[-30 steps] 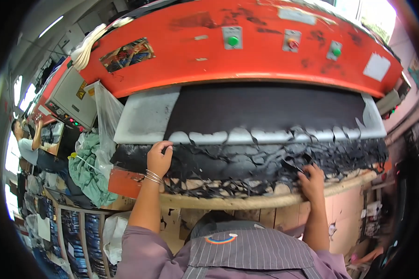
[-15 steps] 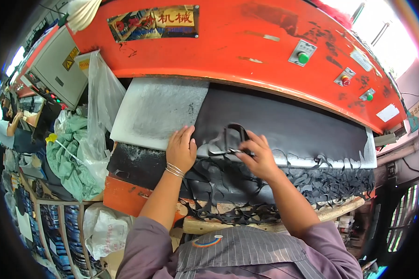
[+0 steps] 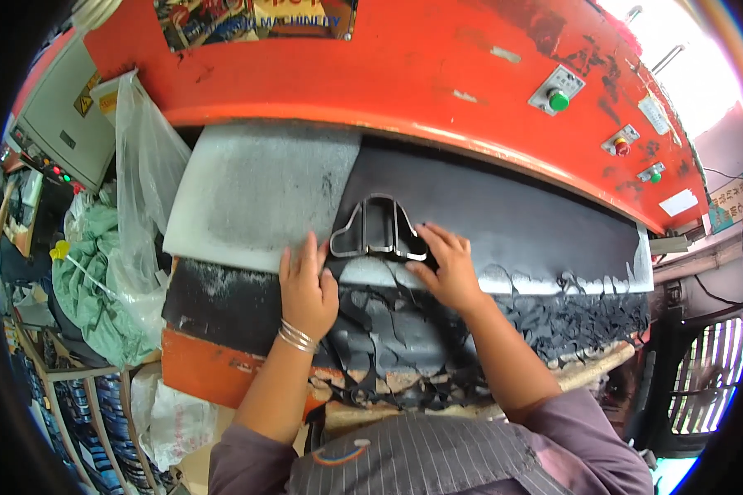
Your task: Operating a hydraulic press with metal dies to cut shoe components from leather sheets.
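A metal cutting die (image 3: 365, 231), a rounded outline crossed by two bars, rests flat on the left end of a black sheet (image 3: 487, 210). The sheet lies on a white cutting board (image 3: 264, 177). My right hand (image 3: 451, 272) has its thumb and fingertips around the die's right lobe. Beside the left lobe lies my left hand (image 3: 309, 293), fingers stretched out over the board's front edge. It holds nothing; whether a fingertip touches the die I cannot tell.
An orange press (image 3: 404, 74) with green buttons and a red one rises behind the board. Curled black offcuts (image 3: 569, 322) hang along the front edge. At left are a grey control box (image 3: 66, 124), clear plastic (image 3: 144, 148) and a green cloth heap (image 3: 99, 289).
The die, tilted up in my right hand before, now lies flat and farther left on the sheet's end. My left hand has shifted down and left. The whole view has also shifted slightly.
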Demonstrator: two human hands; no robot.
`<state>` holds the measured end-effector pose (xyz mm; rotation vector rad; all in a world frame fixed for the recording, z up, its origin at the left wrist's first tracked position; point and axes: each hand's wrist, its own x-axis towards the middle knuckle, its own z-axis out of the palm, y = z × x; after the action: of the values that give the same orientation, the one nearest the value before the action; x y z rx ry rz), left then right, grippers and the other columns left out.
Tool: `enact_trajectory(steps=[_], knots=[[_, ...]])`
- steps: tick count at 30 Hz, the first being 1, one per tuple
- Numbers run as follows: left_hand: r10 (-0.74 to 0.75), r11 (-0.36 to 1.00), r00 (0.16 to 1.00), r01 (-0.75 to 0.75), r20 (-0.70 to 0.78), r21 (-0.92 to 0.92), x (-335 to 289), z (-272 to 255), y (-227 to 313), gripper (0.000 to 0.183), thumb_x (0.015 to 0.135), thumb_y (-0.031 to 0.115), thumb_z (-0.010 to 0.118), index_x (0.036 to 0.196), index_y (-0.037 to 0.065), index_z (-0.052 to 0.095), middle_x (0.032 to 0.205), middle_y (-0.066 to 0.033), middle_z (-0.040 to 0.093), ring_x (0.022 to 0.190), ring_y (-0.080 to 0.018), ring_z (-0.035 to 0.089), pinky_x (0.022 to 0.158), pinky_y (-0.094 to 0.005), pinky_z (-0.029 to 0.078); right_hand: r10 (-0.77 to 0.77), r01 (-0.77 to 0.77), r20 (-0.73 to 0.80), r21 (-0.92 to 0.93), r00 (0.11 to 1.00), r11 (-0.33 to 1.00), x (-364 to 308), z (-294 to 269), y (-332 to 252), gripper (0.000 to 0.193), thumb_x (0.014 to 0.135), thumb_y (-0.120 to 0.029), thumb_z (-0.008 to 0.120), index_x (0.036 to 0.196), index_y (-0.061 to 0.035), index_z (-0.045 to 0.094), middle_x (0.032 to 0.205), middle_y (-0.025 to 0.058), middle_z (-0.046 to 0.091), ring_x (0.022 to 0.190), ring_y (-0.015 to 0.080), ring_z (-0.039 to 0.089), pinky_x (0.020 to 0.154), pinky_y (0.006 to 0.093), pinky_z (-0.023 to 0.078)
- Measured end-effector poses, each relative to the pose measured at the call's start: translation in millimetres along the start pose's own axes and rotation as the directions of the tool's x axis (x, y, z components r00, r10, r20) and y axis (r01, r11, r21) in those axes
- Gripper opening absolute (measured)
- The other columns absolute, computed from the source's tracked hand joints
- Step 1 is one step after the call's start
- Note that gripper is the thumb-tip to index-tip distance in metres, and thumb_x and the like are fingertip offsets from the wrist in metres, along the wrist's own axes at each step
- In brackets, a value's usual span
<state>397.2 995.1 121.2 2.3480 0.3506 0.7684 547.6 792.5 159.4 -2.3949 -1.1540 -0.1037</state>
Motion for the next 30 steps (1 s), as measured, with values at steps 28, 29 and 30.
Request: enact_trajectory(steps=[28,29,30], knots=[[-0.116,0.978,0.991,0.100,-0.074,-0.182,25.1,-10.9,81.5,0.043,0.083,0.009,0.063,0.125,0.001,0.053,0.116,-0.0142,0.064,0.116,-0.0265,0.056,0.099,-0.0391,0.042,-0.058,0.147,-0.421,0.181,0.905,0.973,-84.0,-110.9,62.7,0.077,0.074,-0.026,0.079,0.139,-0.0040,0.043,0.142,0.0158,0.045,0.132,0.0313,0.040,0.110,0.0422,0.029],[-0.096,0.958,0.995,0.096,0.012,-0.270,32.7,-2.5,101.6,0.037,0.084,0.009,0.063,0.119,0.003,0.058,0.114,-0.0128,0.065,0.112,-0.0266,0.058,0.096,-0.0387,0.044,0.040,0.078,-0.550,0.190,0.834,0.979,-93.2,-125.6,86.4,0.076,0.074,-0.024,0.078,0.138,-0.0033,0.044,0.139,0.0189,0.046,0.131,0.0322,0.041,0.109,0.0433,0.031],[-0.054,0.941,0.996,0.076,0.074,-0.330,35.1,3.9,124.8,0.029,0.084,0.011,0.064,0.112,0.003,0.061,0.109,-0.0131,0.066,0.104,-0.0261,0.062,0.091,-0.0374,0.047,0.139,0.039,-0.642,0.255,0.754,0.966,-95.2,-151.7,95.4,0.067,0.080,-0.019,0.073,0.138,-0.0030,0.044,0.140,0.0175,0.045,0.131,0.0292,0.041,0.110,0.0399,0.029]])
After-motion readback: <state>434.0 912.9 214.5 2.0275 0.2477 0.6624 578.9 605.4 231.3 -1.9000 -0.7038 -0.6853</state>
